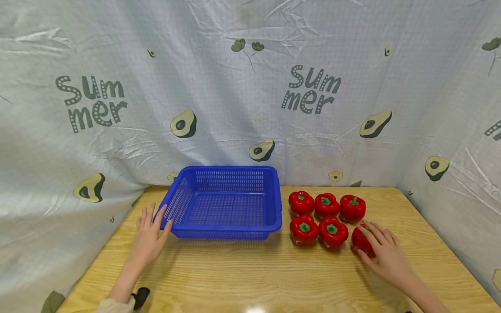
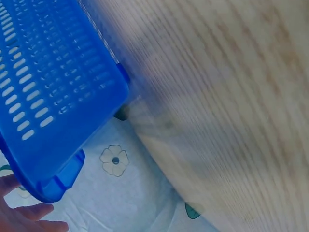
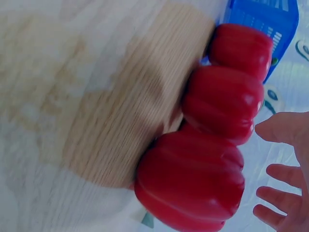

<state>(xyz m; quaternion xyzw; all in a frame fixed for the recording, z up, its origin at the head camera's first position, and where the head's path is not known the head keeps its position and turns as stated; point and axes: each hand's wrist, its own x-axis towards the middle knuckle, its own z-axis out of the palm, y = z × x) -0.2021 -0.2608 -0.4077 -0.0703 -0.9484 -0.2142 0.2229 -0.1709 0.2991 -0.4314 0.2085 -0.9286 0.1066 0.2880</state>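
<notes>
A blue plastic basket (image 1: pixel 227 228) with slotted walls stands at the back of the table, with nothing inside it. By its front left corner is my left hand (image 1: pixel 148 237), fingers extended at the rim; whether they touch it I cannot tell. Several red bell peppers with green stems sit in two rows right of the basket, among them a front middle pepper (image 1: pixel 333 233). Over the front right pepper (image 1: pixel 359 243) my right hand (image 1: pixel 385 256) hovers with spread fingers, partly covering it. The right wrist view has the fingers apart from the nearest pepper (image 3: pixel 190 183).
The wooden table (image 1: pixel 235 274) reaches toward me in front of the basket. A pale curtain (image 1: pixel 219 87) printed with avocados and lettering hangs behind and at both sides, close to the table's edges. Something black (image 1: pixel 141 298) is at the left wrist.
</notes>
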